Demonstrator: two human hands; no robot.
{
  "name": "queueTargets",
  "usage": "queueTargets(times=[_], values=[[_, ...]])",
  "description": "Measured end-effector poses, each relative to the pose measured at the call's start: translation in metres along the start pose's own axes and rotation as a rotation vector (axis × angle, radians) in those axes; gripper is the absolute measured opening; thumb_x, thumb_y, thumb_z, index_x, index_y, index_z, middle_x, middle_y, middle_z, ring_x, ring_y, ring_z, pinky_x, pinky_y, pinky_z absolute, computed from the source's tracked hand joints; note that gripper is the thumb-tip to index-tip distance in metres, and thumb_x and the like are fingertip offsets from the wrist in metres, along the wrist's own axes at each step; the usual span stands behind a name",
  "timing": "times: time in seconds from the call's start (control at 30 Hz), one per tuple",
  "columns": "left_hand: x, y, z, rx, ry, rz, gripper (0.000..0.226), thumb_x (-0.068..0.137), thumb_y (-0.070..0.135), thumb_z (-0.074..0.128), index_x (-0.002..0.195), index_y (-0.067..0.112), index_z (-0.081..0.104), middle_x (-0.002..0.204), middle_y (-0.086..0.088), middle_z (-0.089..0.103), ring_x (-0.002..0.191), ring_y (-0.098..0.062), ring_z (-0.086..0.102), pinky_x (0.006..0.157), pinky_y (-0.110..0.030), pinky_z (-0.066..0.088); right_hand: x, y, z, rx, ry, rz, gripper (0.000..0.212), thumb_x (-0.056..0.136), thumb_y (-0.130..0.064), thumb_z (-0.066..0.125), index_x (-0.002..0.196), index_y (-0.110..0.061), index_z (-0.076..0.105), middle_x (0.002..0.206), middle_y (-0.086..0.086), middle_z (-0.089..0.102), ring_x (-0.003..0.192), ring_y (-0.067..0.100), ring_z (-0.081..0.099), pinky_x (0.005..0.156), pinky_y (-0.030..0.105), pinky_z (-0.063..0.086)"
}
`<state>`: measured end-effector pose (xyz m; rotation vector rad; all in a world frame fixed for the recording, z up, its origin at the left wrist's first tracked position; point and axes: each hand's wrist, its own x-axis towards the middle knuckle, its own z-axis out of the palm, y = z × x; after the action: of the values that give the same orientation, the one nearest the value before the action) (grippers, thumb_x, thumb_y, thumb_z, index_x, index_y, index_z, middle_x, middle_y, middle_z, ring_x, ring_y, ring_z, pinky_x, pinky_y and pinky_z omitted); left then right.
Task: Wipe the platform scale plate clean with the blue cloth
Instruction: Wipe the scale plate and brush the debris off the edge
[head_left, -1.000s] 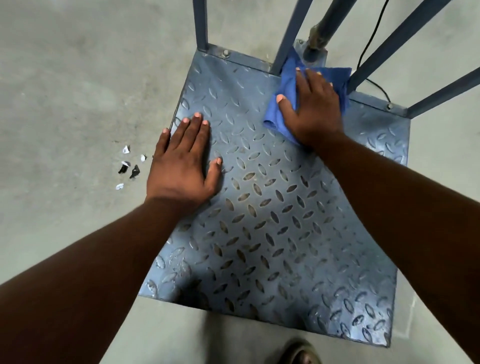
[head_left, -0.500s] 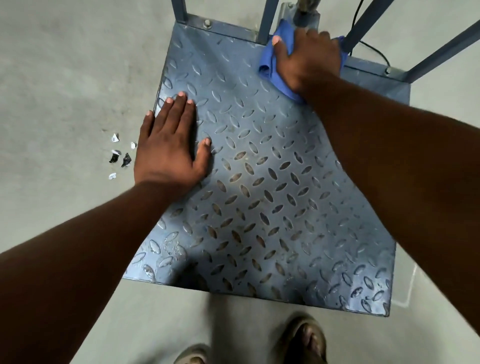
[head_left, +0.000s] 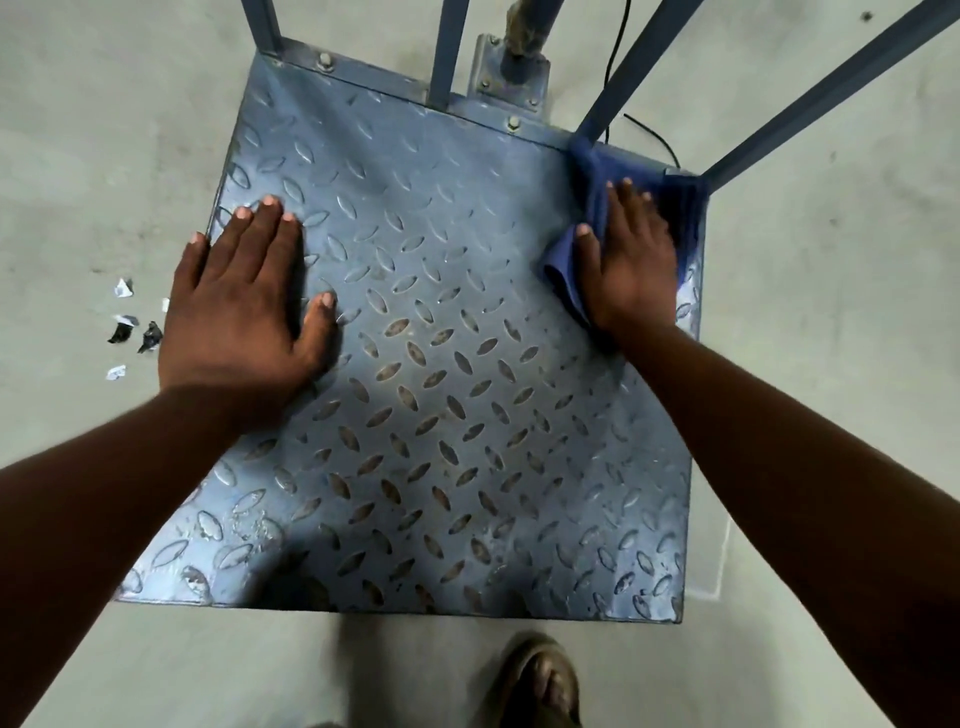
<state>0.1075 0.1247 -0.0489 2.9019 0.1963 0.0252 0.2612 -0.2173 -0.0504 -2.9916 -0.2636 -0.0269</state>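
Note:
The platform scale plate (head_left: 441, 405) is a blue-grey steel sheet with a raised diamond tread, lying on the concrete floor. My right hand (head_left: 628, 265) presses flat on the blue cloth (head_left: 597, 176) at the plate's far right corner, fingers straight. Part of the cloth is hidden under the palm. My left hand (head_left: 244, 301) rests flat on the plate near its left edge, fingers spread and holding nothing.
Blue metal rails (head_left: 810, 104) and a central post (head_left: 524, 47) rise from the plate's far edge. A black cable (head_left: 649, 130) runs behind them. Small paper and dark scraps (head_left: 124, 327) lie on the floor left of the plate. A shoe (head_left: 540, 680) stands at the near edge.
My right hand has slid the blue cloth from the far middle by the post to the far right corner. My left hand has kept its place on the plate.

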Motion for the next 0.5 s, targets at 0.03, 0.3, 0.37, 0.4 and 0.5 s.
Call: queueTargets(times=[0.03,0.3,0.37,0.4,0.5], values=[[0.0,0.0,0.0,0.0,0.003,-0.004,0.079,0.103,0.058,0.029,0.169,0.015,0.023,0.178,-0.009,0.02,0.164,-0.027,0.018,0.133,-0.051,0.013,0.007,0.011,-0.002,-0.016,0.004,0.079,0.068,0.107,-0.055,0.024,0.161,-0.014,0.03,0.168,0.012,0.027,0.156,0.032,0.022,0.128,0.048,0.018],[0.0,0.001,0.005,-0.009,0.032,0.009,0.078,0.102,0.057,0.033,0.168,0.015,0.023,0.177,-0.01,0.022,0.163,-0.03,0.021,0.132,-0.051,0.013,0.077,0.025,-0.002,-0.064,0.018,0.09,0.062,0.103,-0.053,0.026,0.142,-0.012,0.051,0.143,0.017,0.054,0.135,0.036,0.044,0.115,0.044,0.031],[0.001,0.001,0.005,-0.015,0.047,0.005,0.077,0.101,0.054,0.037,0.166,0.015,0.026,0.176,-0.012,0.024,0.162,-0.033,0.024,0.131,-0.053,0.014,0.08,0.026,-0.004,-0.058,0.003,0.093,0.055,0.104,-0.049,0.031,0.14,-0.012,0.053,0.137,0.017,0.057,0.131,0.037,0.047,0.111,0.043,0.034],[0.001,0.001,0.005,-0.024,0.051,0.006,0.077,0.1,0.054,0.038,0.166,0.015,0.027,0.176,-0.012,0.024,0.161,-0.034,0.024,0.13,-0.053,0.015,0.078,0.027,-0.005,-0.036,0.005,0.068,0.053,0.104,-0.047,0.033,0.139,-0.012,0.053,0.136,0.017,0.057,0.129,0.037,0.048,0.111,0.043,0.035],[0.0,0.002,0.004,-0.039,0.051,0.005,0.077,0.099,0.053,0.039,0.165,0.015,0.028,0.176,-0.012,0.025,0.161,-0.034,0.025,0.13,-0.053,0.015,0.068,0.044,-0.005,0.055,0.034,-0.044,0.047,0.103,-0.042,0.04,0.131,-0.008,0.058,0.135,0.018,0.059,0.13,0.037,0.049,0.112,0.041,0.034]])
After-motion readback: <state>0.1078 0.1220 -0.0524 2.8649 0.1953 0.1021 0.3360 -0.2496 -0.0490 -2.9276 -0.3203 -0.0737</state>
